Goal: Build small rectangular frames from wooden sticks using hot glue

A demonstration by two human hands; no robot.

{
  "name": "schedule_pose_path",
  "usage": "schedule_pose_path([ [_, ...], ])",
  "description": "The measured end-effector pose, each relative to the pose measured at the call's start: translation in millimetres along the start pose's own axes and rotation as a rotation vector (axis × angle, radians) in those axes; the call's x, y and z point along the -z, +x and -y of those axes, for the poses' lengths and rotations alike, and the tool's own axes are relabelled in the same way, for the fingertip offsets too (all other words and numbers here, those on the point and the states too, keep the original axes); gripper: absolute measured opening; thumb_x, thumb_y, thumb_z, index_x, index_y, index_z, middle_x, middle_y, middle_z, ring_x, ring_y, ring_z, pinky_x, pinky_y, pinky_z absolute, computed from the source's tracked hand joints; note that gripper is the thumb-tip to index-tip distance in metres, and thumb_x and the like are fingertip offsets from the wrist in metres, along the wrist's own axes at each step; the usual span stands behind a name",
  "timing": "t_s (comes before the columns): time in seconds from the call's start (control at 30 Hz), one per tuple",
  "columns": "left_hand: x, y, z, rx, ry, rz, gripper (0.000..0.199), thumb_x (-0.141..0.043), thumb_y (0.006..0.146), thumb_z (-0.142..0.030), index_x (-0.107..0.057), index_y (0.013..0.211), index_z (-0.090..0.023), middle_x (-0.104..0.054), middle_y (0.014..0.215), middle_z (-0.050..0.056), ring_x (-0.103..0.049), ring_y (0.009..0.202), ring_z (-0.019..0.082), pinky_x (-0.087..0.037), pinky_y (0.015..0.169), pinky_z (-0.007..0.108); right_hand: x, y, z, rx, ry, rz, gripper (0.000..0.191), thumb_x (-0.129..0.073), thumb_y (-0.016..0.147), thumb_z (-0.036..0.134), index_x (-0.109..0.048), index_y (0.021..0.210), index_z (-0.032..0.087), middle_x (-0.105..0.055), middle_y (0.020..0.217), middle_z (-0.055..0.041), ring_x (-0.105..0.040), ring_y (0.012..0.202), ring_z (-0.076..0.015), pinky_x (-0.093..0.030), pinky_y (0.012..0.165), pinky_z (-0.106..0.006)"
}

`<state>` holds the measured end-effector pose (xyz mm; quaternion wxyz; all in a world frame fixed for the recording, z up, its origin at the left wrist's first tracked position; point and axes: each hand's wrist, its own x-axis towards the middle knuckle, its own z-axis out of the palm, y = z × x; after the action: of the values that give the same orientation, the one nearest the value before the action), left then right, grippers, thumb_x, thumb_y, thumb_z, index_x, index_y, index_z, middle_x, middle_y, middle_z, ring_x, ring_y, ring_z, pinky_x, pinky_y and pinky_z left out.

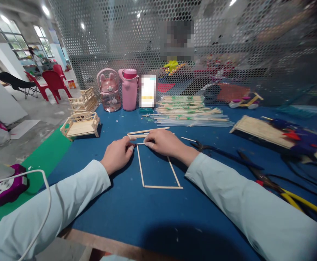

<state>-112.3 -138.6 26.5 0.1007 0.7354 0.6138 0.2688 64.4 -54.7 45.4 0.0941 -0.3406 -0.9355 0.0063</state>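
Note:
Thin wooden sticks form a rectangle on the blue mat, with its near stick (162,187) and left stick (140,165) plainly in view. At the rectangle's far side a short stick (140,144) runs between my hands. My left hand (117,155) is closed in a pinch at its left end. My right hand (162,142) pinches its right end, fingers bent down, and covers the upper right corner of the rectangle. Just beyond my fingers lie several loose sticks (147,131).
Bundled sticks (182,108) lie at the back beside a pink bottle (129,90) and a clear pink bottle (111,92). Small wooden models (82,125) stand back left. Pliers (245,159), a yellow-handled tool (296,201) and a wooden board (261,132) lie right. A purple power socket (7,185) is left.

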Motion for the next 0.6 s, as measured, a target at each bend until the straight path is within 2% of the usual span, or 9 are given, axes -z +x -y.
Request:
schedule_pose_path([
  [0.07,0.2,-0.4,-0.1,0.004,-0.002,0.003,0.033,-0.047,0.081,-0.018,-0.053,0.113,-0.022,-0.071,0.096,0.001,-0.064,0.089,0.02,-0.048,0.077,0.031,9.5,-1.9,-2.8,-0.006,0.024,-0.043,0.02,-0.052,0.079,0.025,-0.07,0.086,0.019,-0.068,0.087,-0.006,-0.06,0.081,-0.0191,-0.042,0.069,-0.028],
  [0.1,0.3,-0.6,-0.1,0.002,-0.006,0.005,0.033,-0.048,0.081,-0.017,-0.053,0.113,-0.022,-0.071,0.096,0.001,-0.064,0.09,0.02,-0.048,0.077,0.031,16.7,-3.9,-4.9,-0.015,0.064,-0.107,0.02,-0.052,0.079,0.024,-0.07,0.087,0.019,-0.068,0.087,-0.006,-0.06,0.082,-0.0191,-0.042,0.071,-0.028],
  [0.17,0.3,-1.0,0.1,-0.002,-0.018,0.009,0.034,-0.048,0.08,-0.017,-0.052,0.114,-0.022,-0.07,0.097,0.001,-0.064,0.091,0.02,-0.048,0.077,0.031,33.1,-10.5,-9.6,-0.079,0.209,-0.317,0.02,-0.051,0.078,0.023,-0.068,0.088,0.019,-0.068,0.089,-0.0055,-0.06,0.082,-0.0185,-0.043,0.073,-0.03],
  [0.23,0.0,-1.3,0.5,-0.002,-0.028,0.009,0.035,-0.048,0.08,-0.016,-0.051,0.114,-0.022,-0.07,0.097,0.001,-0.064,0.091,0.02,-0.048,0.078,0.032,45.3,-20.8,-13.7,-0.205,0.427,-0.535,0.019,-0.051,0.078,0.024,-0.065,0.09,0.021,-0.067,0.086,-0.004,-0.06,0.077,-0.0171,-0.045,0.069,-0.03],
  [0.27,-0.2,-1.4,0.6,-0.002,-0.032,0.007,0.035,-0.048,0.08,-0.016,-0.051,0.114,-0.022,-0.07,0.098,0.001,-0.064,0.091,0.021,-0.048,0.079,0.032,47.4,-27.1,-15.2,-0.279,0.539,-0.593,0.019,-0.05,0.079,0.026,-0.063,0.092,0.022,-0.067,0.083,-0.0031,-0.059,0.072,-0.0162,-0.046,0.066,-0.03],
  [0.3,-0.5,-1.5,0.6,-0.001,-0.034,0.006,0.035,-0.048,0.08,-0.016,-0.051,0.114,-0.021,-0.07,0.098,0.001,-0.064,0.092,0.021,-0.048,0.079,0.033,46.3,-33.9,-16.2,-0.347,0.644,-0.607,0.02,-0.049,0.079,0.027,-0.061,0.094,0.023,-0.066,0.079,-0.0022,-0.058,0.067,-0.0153,-0.047,0.063,-0.03],
  [0.37,-0.8,-1.9,0.4,0.0,-0.035,0.006,0.034,-0.048,0.08,-0.016,-0.051,0.114,-0.021,-0.07,0.098,0.002,-0.063,0.093,0.022,-0.048,0.08,0.034,35.5,-48.3,-16.6,-0.44,0.799,-0.533,0.024,-0.046,0.079,0.027,-0.056,0.1,0.023,-0.065,0.076,-0.0015,-0.057,0.064,-0.0146,-0.048,0.063,-0.03],
  [0.5,-0.7,-3.6,-0.8,0.001,-0.041,0.014,0.035,-0.049,0.079,-0.016,-0.051,0.114,-0.02,-0.07,0.099,0.003,-0.063,0.095,0.022,-0.047,0.082,0.035,7.6,-77.1,-9.9,-0.491,0.819,-0.345,0.034,-0.046,0.078,0.024,-0.046,0.112,0.021,-0.064,0.1,-0.0082,-0.059,0.093,-0.0183,-0.044,0.085,-0.039],
  [0.6,-1.0,-5.2,-0.5,-0.005,-0.044,0.011,0.036,-0.049,0.079,-0.015,-0.05,0.114,-0.019,-0.069,0.1,0.004,-0.062,0.093,0.021,-0.047,0.082,0.035,6.2,-96.5,-0.8,-0.452,0.755,-0.344,0.038,-0.048,0.079,0.029,-0.044,0.117,0.024,-0.059,0.112,-0.0089,-0.055,0.104,-0.0194,-0.041,0.09,-0.039],
])
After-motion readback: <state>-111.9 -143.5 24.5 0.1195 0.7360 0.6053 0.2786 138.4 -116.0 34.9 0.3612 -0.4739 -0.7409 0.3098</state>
